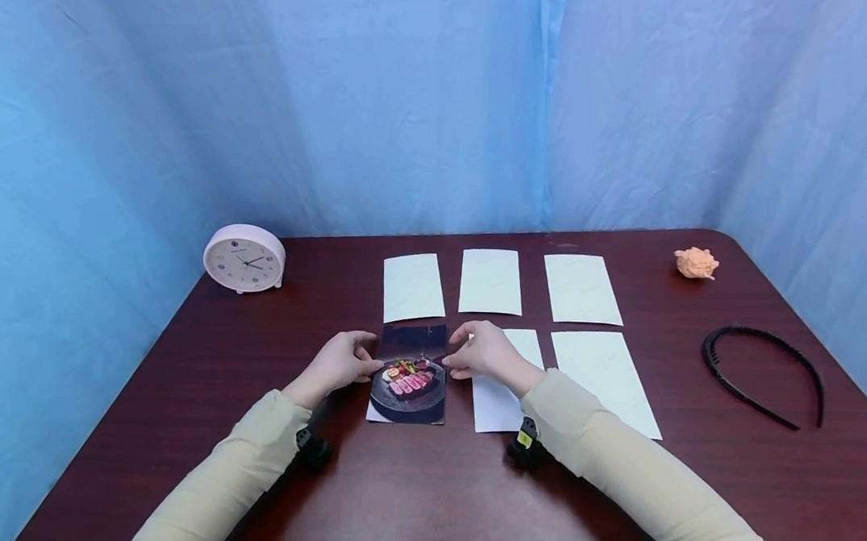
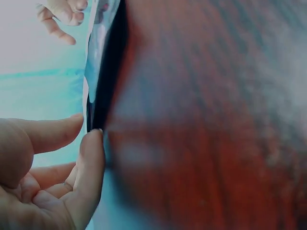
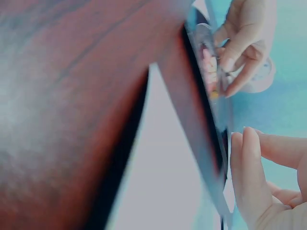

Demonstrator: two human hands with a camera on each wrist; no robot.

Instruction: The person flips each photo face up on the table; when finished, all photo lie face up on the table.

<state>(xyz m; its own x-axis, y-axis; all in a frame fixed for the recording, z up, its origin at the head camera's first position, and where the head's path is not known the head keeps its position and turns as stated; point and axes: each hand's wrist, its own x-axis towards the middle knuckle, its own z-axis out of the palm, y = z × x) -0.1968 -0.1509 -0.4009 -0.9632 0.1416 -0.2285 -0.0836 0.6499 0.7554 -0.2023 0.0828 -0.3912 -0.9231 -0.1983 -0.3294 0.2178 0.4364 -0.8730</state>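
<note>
Pinching the left edge of a sliced-steak photo card point(image 1: 409, 398) between thumb and finger of the left hand point(image 1: 335, 369). Holding the right hand point(image 1: 489, 354) narrow at the photo card's right edge, with fingertips close together; cannot tell whether gripping or merely touching. Can find the photo card at the dark red table's point(image 1: 409, 487) middle, left of 2 white cards point(image 1: 606, 379) and nearer than 3 back-row cards point(image 1: 491, 281). Can also see a round white clock point(image 1: 243, 258), back left, and a black headband point(image 1: 742, 329), right.
</note>
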